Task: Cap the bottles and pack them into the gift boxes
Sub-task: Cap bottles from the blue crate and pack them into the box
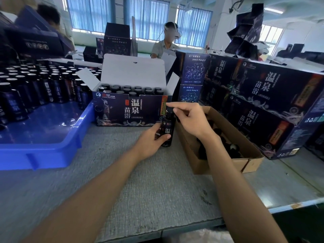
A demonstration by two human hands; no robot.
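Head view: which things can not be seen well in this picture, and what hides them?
All in the head view.
- Cap of the bottle the left hand holds: the right hand pinches it, seating unclear.
- Cardboard box contents: dark, crossed by the right forearm.
- Gift box bottles: front wall hides all but tops.
- Blue tray: cut by left edge.

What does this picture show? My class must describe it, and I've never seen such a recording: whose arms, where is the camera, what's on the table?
No machine: one camera on a person's head looks down at their arms. The left hand grips a dark bottle upright over the grey table; the right hand pinches its cap. Behind stands an open gift box holding capped bottles, left a blue tray with more bottles, right a cardboard box of dark pieces, probably caps.
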